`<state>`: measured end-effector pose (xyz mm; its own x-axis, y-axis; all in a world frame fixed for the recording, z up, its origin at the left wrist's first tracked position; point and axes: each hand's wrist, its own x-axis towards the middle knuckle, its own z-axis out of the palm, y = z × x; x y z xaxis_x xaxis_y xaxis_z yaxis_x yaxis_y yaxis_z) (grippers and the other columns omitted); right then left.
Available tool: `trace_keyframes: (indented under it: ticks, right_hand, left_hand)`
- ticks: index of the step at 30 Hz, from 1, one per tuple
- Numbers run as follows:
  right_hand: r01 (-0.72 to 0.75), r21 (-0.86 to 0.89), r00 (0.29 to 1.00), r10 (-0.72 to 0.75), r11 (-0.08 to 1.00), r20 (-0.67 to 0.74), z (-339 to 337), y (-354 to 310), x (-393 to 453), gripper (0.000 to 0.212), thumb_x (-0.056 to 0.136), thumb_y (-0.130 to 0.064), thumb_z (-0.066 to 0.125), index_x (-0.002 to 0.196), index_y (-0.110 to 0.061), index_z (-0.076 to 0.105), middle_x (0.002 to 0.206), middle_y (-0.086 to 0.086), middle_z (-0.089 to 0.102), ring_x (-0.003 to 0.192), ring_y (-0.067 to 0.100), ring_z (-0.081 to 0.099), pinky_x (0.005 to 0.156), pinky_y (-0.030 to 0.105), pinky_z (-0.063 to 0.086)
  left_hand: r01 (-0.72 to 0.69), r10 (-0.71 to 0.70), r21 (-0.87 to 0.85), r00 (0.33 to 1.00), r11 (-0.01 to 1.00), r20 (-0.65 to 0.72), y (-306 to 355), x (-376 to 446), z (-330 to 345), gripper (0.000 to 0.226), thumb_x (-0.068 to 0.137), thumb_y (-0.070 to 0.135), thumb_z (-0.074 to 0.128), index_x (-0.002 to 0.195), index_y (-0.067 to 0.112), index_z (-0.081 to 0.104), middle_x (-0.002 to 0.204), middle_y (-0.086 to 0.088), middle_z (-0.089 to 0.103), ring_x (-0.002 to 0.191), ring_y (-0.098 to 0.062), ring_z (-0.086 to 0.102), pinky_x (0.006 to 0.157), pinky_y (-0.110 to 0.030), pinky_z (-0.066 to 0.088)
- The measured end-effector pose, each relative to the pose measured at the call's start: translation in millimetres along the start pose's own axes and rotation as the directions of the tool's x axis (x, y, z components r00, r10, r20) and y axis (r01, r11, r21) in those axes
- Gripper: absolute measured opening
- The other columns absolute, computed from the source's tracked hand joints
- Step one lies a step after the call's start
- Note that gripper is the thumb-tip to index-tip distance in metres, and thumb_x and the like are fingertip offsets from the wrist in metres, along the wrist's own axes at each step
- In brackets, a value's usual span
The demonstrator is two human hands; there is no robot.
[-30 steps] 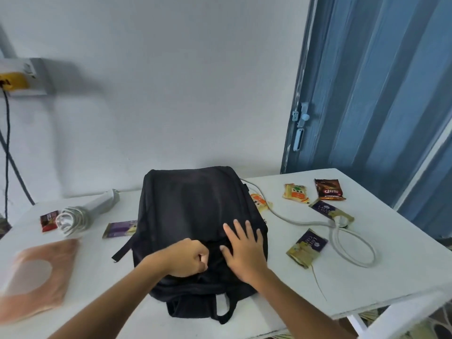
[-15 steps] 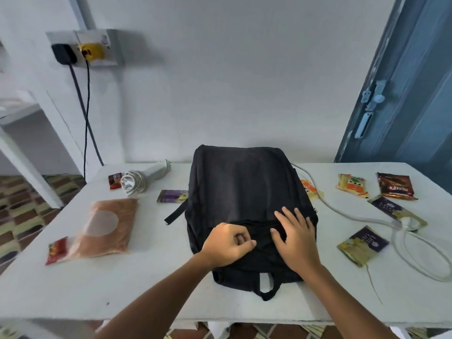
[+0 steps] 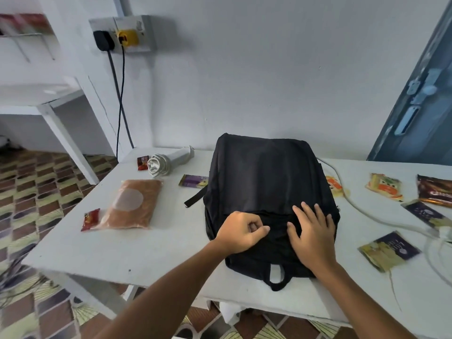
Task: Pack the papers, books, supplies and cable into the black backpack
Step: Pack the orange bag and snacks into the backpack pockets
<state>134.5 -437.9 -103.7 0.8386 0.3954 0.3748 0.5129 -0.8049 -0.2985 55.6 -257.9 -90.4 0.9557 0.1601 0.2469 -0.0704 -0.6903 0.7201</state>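
Left hand [image 3: 241, 233] pinches the black backpack [image 3: 266, 187] at its zipper line; just right of it, right hand [image 3: 311, 234] presses flat, fingers spread.

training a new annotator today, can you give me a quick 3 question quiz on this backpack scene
1. True or false: the white cable already lies inside the black backpack.
2. Which hand lies flat with spread fingers on the backpack? A) left hand B) right hand
3. Fill in: the clear bag of brown powder lies on the table to the ____ of the backpack.

Key:
1. False; it lies on the table beside the backpack.
2. B; the right hand lies flat, while the left hand is curled, pinching at the backpack's zip line.
3. left
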Motion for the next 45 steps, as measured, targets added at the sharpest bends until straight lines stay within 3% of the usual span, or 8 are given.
trace_keyframes:
  ticks: [14,22,25,28,30,32,35,45]
  right_hand:
    - [0.157,-0.123,0.977,-0.136,0.980,0.164,-9,4,-2,0.051,0.084,-0.031,0.032,0.113,-0.007,0.067,0.123,0.017,0.063,0.121,0.045,0.050,0.099,0.069,0.024]
    - [0.227,-0.222,0.950,-0.166,0.948,0.263,-17,-4,23,0.020,0.078,-0.029,0.064,0.086,-0.013,0.072,0.098,0.009,0.070,0.098,0.034,0.061,0.098,0.058,0.035]
    - [0.181,-0.128,0.972,-0.158,0.975,0.173,-23,-14,47,0.019,0.085,-0.028,0.053,0.082,-0.017,0.068,0.092,0.004,0.065,0.091,0.028,0.058,0.090,0.046,0.039]
    - [0.221,0.022,0.975,-0.221,0.975,-0.008,-19,-26,70,0.014,0.076,-0.017,0.069,0.089,-0.012,0.068,0.095,0.009,0.061,0.091,0.032,0.056,0.076,0.044,0.046]
    - [0.255,0.050,0.967,-0.255,0.966,-0.008,-10,-39,79,0.033,0.075,-0.014,0.073,0.107,-0.008,0.067,0.115,0.015,0.060,0.110,0.037,0.055,0.082,0.051,0.048]
    - [0.288,0.047,0.958,-0.288,0.956,-0.003,-2,-57,85,0.042,0.077,-0.012,0.072,0.117,-0.009,0.064,0.128,0.019,0.056,0.122,0.040,0.050,0.092,0.056,0.045]
    - [0.285,0.043,0.958,-0.286,0.958,0.012,10,-83,94,0.037,0.080,-0.013,0.068,0.117,-0.012,0.065,0.131,0.017,0.056,0.126,0.039,0.048,0.098,0.057,0.040]
    - [0.202,-0.119,0.979,-0.199,0.972,0.031,29,-114,106,0.036,0.069,-0.022,0.077,0.104,-0.016,0.071,0.113,0.012,0.064,0.107,0.037,0.056,0.085,0.055,0.047]
  left_hand:
    - [0.130,-0.130,0.112,0.991,0.985,-0.004,26,-10,5,0.010,0.079,0.022,0.071,0.072,0.017,0.065,0.054,0.014,0.053,0.049,-0.003,0.050,0.056,-0.011,0.036]
    - [0.173,-0.173,0.013,0.973,0.985,0.151,38,1,-20,0.006,0.083,0.017,0.071,0.085,0.012,0.070,0.064,0.015,0.059,0.058,0.002,0.056,0.062,-0.009,0.042]
    - [0.110,-0.106,0.036,0.989,0.993,-0.098,38,12,-41,0.005,0.084,0.015,0.067,0.079,0.016,0.067,0.063,0.016,0.058,0.058,0.001,0.055,0.061,-0.013,0.044]
    - [0.070,0.084,0.373,0.921,0.925,-0.381,27,28,-62,0.014,0.079,0.027,0.064,0.091,0.020,0.067,0.091,0.008,0.064,0.089,-0.009,0.054,0.078,-0.032,0.047]
    - [0.181,-0.026,0.547,0.960,0.817,-0.279,13,38,-73,0.047,0.081,0.042,0.061,0.125,0.026,0.056,0.138,-0.001,0.047,0.129,-0.024,0.035,0.106,-0.047,0.033]
    - [0.195,-0.212,0.595,0.976,0.780,-0.042,-4,46,-81,0.065,0.088,0.051,0.054,0.146,0.030,0.033,0.159,-0.002,0.018,0.146,-0.028,0.009,0.117,-0.051,0.016]
    - [0.088,-0.216,0.617,0.967,0.782,0.137,-23,46,-80,0.064,0.092,0.055,0.047,0.149,0.031,0.028,0.162,-0.001,0.010,0.148,-0.026,0.001,0.119,-0.051,0.016]
    - [-0.015,-0.010,0.469,0.999,0.883,0.051,-52,38,-97,0.043,0.092,0.039,0.053,0.133,0.025,0.054,0.154,0.006,0.035,0.145,-0.019,0.018,0.114,-0.040,0.030]
